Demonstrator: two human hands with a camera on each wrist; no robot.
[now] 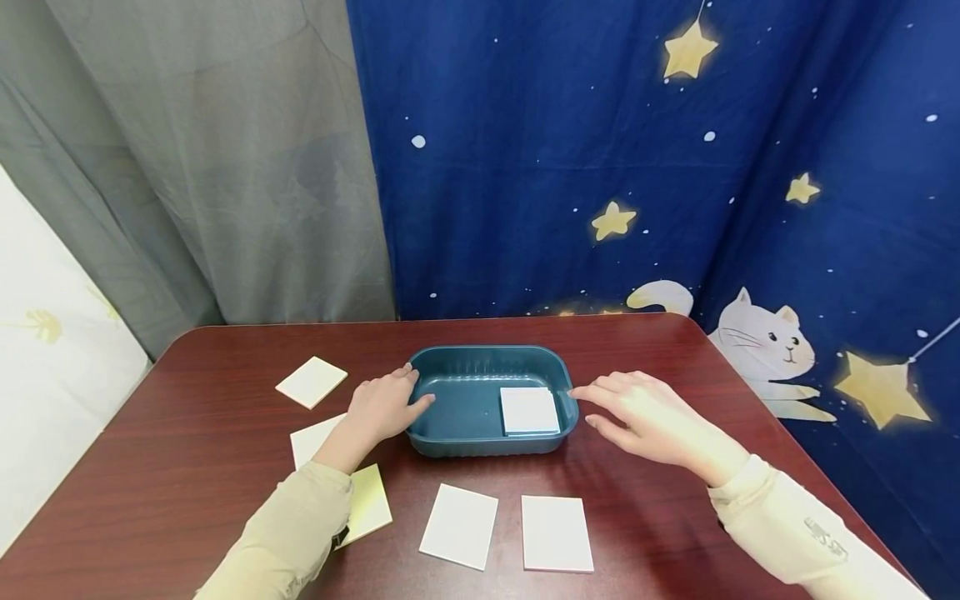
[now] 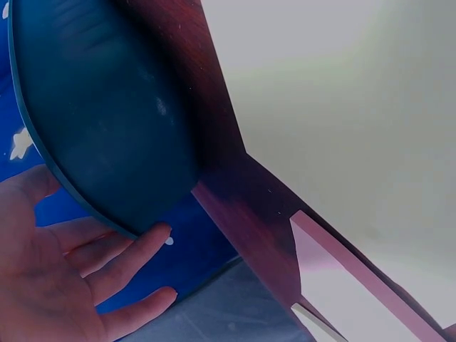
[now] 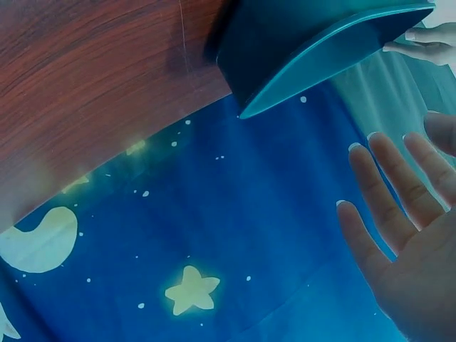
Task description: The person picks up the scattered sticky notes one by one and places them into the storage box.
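Observation:
A dark teal plastic basin [image 1: 457, 408] stands in the middle of the table. Inside, at its right end, lies a small stack of white square note pads [image 1: 529, 410]. My left hand [image 1: 382, 406] is at the basin's left end, fingers extended along the rim and thumb reaching over the inside. The left wrist view shows those fingers [image 2: 125, 271] spread and nearly straight beside the rim. At the opposite end is my right hand [image 1: 645, 417], its index fingertip right at the rim. In the right wrist view its fingers [image 3: 392, 199] are straight and apart.
On the brown table [image 1: 225, 417], a white pad [image 1: 311, 382] lies far left. Another white pad [image 1: 315, 437] and a yellow pad [image 1: 369, 504] are partly hidden by my left arm. Two white pads [image 1: 460, 527] [image 1: 557, 533] lie before the basin. Curtains [image 1: 525, 167] hang behind.

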